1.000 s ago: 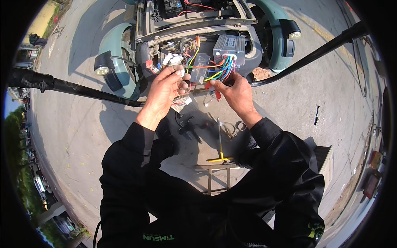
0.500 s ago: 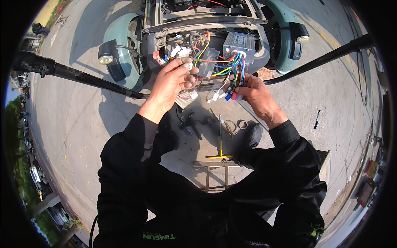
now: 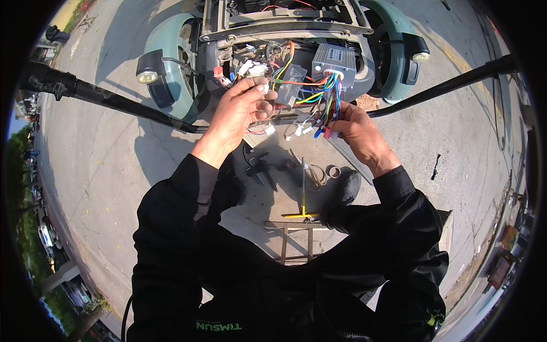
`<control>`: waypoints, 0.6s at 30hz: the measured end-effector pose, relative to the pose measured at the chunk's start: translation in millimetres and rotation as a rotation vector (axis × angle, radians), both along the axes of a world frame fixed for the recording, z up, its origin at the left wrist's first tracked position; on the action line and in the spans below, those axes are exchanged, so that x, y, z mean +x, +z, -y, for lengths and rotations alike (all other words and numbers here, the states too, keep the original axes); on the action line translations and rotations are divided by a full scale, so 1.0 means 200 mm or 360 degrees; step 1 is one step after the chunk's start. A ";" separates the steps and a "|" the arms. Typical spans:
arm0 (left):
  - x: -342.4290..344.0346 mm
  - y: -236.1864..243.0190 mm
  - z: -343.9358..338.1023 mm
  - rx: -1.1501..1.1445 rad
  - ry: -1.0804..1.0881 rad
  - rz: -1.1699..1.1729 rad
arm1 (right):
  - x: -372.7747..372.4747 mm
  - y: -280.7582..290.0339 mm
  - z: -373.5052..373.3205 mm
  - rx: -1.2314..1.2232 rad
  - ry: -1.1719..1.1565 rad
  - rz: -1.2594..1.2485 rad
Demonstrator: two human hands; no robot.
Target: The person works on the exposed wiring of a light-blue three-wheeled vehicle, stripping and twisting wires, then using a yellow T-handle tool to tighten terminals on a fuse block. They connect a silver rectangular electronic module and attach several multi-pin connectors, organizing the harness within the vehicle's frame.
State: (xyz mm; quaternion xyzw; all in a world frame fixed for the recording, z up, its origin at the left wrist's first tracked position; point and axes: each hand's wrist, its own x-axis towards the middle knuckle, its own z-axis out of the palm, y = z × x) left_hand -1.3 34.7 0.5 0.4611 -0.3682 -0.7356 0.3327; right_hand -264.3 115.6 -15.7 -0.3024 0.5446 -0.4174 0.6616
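Observation:
My left hand (image 3: 236, 111) is closed in a pinch on a small white connector (image 3: 265, 89), beside a cluster of white plugs (image 3: 250, 69). On the right, my right hand (image 3: 362, 131) grips a bundle of coloured wires (image 3: 330, 105). White, blue and red plugs dangle from the ends of these wires, close to its fingertips. The bundle runs out of a silver finned controller box (image 3: 334, 57), which sits on the vehicle's dark plastic base. Between my hands, thick orange, yellow and blue wires cross past a dark translucent plate (image 3: 290, 84).
A metal frame (image 3: 285, 29) stands behind, flanked by green fenders (image 3: 174, 62) with lamps. Black bars (image 3: 119, 105) reach out on both sides. Below my hands lie a yellow T-handle tool (image 3: 302, 215), a ring of tape (image 3: 334, 171), black parts (image 3: 259, 168) and a small wooden stool (image 3: 296, 226).
The view has shifted slightly. Both hands keep nearly the same places and grips, and the wire bundle in my right hand hangs a little differently.

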 end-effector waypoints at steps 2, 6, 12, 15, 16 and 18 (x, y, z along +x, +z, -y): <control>0.00 0.00 0.00 0.0000 -0.0001 0.0001 | -0.01 0.00 0.00 -0.0004 0.0032 0.0005; 0.00 -0.01 0.00 0.0005 0.0002 -0.0022 | -0.02 0.00 0.01 0.0037 0.0081 -0.0013; 0.00 0.00 0.00 -0.0006 0.0000 -0.0024 | -0.01 0.03 -0.01 0.0115 0.0042 0.0228; -0.01 0.00 -0.01 -0.0005 0.0029 -0.0053 | 0.00 0.04 -0.01 0.0118 0.0044 0.0213; -0.01 0.00 -0.01 -0.0003 0.0031 -0.0052 | 0.00 0.04 0.00 0.0122 0.0036 0.0223; -0.01 0.00 -0.01 -0.0002 0.0017 -0.0039 | 0.00 0.03 0.00 0.0131 0.0015 0.0237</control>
